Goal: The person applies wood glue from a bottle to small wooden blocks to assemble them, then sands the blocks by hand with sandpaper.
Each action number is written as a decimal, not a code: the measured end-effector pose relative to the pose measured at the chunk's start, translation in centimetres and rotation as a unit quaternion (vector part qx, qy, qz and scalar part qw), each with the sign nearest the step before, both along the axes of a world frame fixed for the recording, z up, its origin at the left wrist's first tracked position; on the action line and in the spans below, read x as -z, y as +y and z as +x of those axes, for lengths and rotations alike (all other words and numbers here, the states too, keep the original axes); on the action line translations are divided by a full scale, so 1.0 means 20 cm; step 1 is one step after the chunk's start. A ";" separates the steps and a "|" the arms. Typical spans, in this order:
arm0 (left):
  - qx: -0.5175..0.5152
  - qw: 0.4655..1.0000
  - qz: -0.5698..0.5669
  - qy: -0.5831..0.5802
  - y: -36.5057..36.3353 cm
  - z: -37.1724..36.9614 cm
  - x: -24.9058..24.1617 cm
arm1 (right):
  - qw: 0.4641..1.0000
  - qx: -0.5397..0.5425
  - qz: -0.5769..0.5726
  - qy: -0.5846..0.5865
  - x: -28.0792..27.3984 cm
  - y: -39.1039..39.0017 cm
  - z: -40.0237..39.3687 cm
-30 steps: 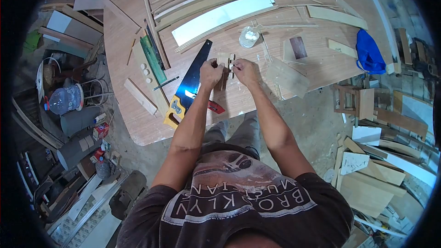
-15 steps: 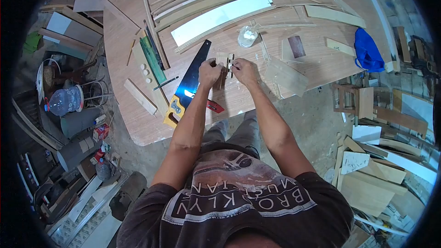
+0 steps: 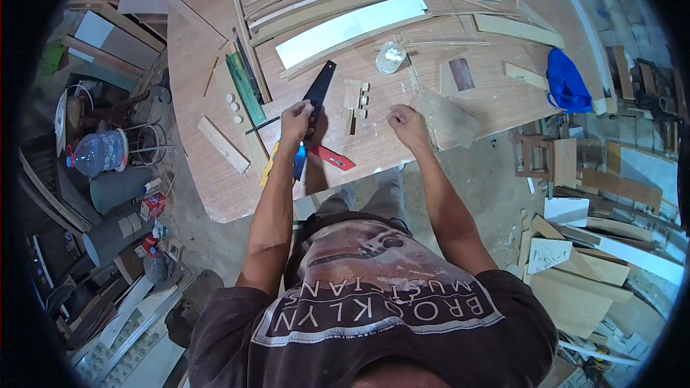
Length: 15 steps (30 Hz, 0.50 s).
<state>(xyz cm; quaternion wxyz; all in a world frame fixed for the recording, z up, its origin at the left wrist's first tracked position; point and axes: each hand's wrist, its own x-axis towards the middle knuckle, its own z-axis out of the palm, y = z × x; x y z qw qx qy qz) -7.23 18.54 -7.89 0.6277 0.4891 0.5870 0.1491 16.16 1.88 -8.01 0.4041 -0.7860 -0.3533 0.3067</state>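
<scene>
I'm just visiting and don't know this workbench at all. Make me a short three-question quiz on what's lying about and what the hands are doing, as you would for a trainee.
1. Multiple choice: what is the left hand holding?
a) the red cutter
b) the saw
c) the white board

2. True or false: as seen here, the blue bag lies to the right of the clear jar.

3. Fill in the number: beside the green strip, ____ small pale discs sit in a row.

Key: 1: b; 2: true; 3: three.
</scene>
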 end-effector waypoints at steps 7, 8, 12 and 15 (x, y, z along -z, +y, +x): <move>-0.001 0.999 0.038 -0.024 -0.23 -0.18 0.05 | 0.999 -0.003 -0.024 0.027 0.02 -0.27 -0.13; 0.012 0.997 0.067 -0.021 -0.27 -0.20 0.07 | 0.999 -0.010 -0.023 0.024 0.06 -0.28 -0.12; 0.047 0.987 0.155 -0.006 -0.38 -0.22 0.22 | 0.997 -0.044 -0.042 -0.037 0.08 -0.22 -0.11; 0.059 0.984 0.159 0.050 -0.45 -0.17 0.04 | 0.991 -0.084 -0.057 -0.087 0.12 -0.10 -0.05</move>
